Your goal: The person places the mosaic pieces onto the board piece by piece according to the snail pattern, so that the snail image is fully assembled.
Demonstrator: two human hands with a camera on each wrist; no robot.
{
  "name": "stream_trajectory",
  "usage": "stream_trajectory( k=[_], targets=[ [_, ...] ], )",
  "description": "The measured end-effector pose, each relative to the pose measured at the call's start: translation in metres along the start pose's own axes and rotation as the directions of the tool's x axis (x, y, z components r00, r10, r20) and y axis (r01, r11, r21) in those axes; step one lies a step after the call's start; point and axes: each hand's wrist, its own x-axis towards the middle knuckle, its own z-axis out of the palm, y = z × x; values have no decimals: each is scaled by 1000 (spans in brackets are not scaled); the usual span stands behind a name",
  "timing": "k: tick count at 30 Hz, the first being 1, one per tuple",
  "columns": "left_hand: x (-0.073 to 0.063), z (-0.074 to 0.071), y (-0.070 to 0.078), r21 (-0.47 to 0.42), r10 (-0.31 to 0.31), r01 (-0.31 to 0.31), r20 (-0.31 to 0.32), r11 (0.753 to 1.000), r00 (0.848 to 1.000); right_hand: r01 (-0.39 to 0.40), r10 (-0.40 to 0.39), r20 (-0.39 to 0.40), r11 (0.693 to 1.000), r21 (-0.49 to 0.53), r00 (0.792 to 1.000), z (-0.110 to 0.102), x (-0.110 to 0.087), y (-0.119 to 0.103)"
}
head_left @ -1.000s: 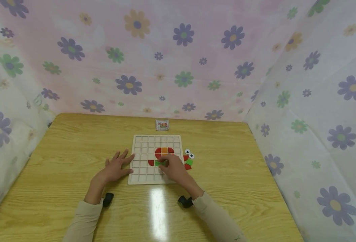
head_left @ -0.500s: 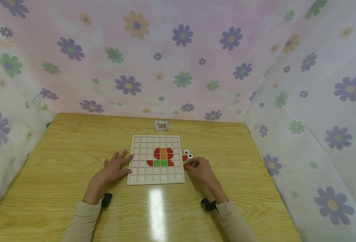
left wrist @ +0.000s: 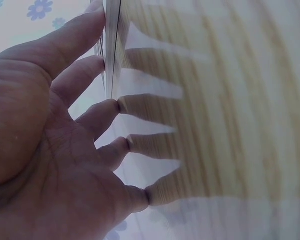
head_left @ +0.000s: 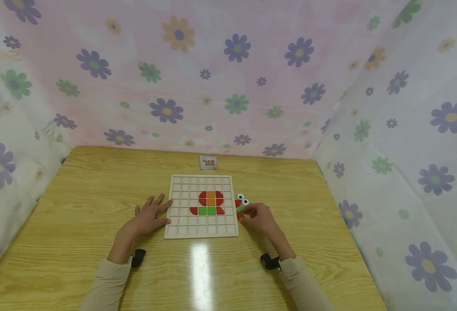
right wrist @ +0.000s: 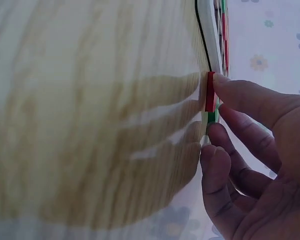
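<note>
**Wooden board [head_left: 181, 219] on the worktop [head_left: 290, 190], pieces in and beside it**

Set into the cells: red pieces [head_left: 202, 201] with rounded corners on both sides of two orange ones [head_left: 211, 201]; just nearer, a row of two green pieces [head_left: 203, 211] with curved red ends. Left hand [head_left: 146, 218] spread flat, fingers apart, holding nothing, index finger and thumb touching the board's left edge. Right hand [head_left: 261, 218] just off the right edge, fingers bent, part-closed at the loose pieces. From the right wrist, thumb against a loose red piece [right wrist: 210, 92], index finger at a green one [right wrist: 212, 116]; pinch or mere touch, cannot tell. Also loose on the worktop, beside the board's right edge: a second red piece [head_left: 237, 202] and two white eyes [head_left: 245, 201] with black centres, near the right fingertips. Past the board's far edge, a small printed card [head_left: 208, 162]. Beige sleeves [head_left: 105, 276] on both arms. All around the worktop, flowered sheets [head_left: 209, 86], pink behind, whitish at the sides.
</note>
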Motion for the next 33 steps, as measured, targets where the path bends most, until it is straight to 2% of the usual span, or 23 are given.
stream_trajectory(
  k=[9,13,19,28,33],
  targets=[
    [1,2,-4,21,4,-4,-3,1000,1000,-13,14,-79,1000,16,997,2,5,-3],
    [1,2,-4,28,-2,2,-2,1000,1000,-33,34,-80,999,11,996,2,8,-3],
    [2,1,-5,41,-7,7,-4,999,1000,-24,24,-84,1000,5,996,4,12,0],
    [3,2,-6,34,3,-3,1,999,1000,-34,26,-81,994,-100,996,3,11,-6],
    [3,2,-5,33,0,0,2,999,1000,-40,30,-79,991,-125,996,3,10,-9]
  ],
)
